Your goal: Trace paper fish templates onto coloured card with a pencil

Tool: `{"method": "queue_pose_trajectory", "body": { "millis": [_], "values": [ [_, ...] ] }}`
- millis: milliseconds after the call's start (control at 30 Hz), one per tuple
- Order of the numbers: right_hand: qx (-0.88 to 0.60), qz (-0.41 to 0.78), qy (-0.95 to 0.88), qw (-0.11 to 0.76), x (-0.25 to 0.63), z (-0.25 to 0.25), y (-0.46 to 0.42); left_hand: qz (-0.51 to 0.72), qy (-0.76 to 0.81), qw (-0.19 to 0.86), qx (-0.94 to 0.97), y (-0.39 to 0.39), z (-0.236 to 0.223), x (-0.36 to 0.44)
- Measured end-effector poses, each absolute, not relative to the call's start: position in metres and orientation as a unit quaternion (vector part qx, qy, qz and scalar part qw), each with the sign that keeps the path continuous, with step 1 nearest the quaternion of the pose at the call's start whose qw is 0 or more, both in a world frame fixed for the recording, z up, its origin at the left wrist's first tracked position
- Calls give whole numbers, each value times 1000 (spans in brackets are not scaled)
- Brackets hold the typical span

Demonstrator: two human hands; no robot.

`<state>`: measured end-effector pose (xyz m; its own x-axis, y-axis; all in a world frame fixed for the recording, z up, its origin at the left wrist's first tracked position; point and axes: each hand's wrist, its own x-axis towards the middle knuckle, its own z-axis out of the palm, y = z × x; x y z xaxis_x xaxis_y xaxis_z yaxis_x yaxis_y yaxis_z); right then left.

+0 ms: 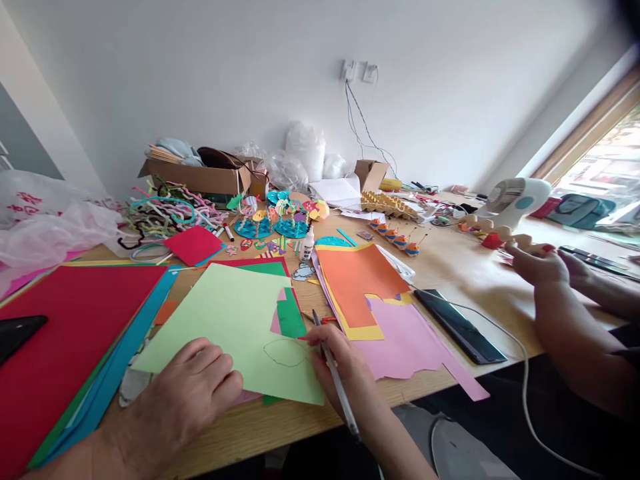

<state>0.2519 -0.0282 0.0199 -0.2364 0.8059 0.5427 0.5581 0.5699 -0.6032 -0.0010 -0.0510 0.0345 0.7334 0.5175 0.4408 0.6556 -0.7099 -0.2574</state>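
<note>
Table (450, 260): glue bottle (307, 248) beyond green paper (227, 320)

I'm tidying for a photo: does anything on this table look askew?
The pink paper is cut unevenly, and a narrow pink strip juts past the front edge of the table. A white cable also droops over that edge, where it might snag.

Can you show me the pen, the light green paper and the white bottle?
Pen (339, 388), head view: on its barrel.
Light green paper (233, 317), head view: on its middle.
White bottle (307, 250), head view: on its body.
</note>
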Motion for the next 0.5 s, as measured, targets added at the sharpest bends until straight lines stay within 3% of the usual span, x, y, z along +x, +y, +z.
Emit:
{"method": "queue_pose_trajectory", "body": {
  "millis": [300, 433, 500],
  "values": [
    [-472, 145, -808, 321, 249, 19, -4, -14, -346, -80, -935, -35, 44, 17],
    [-476, 106, -784, 385, 252, 31, -11, -40, -327, -88, -940, -14, 37, 14],
    [-473, 168, -749, 432, 249, 35, -20, -54, -322, -88, -941, -6, 33, 12]
  ]
}}
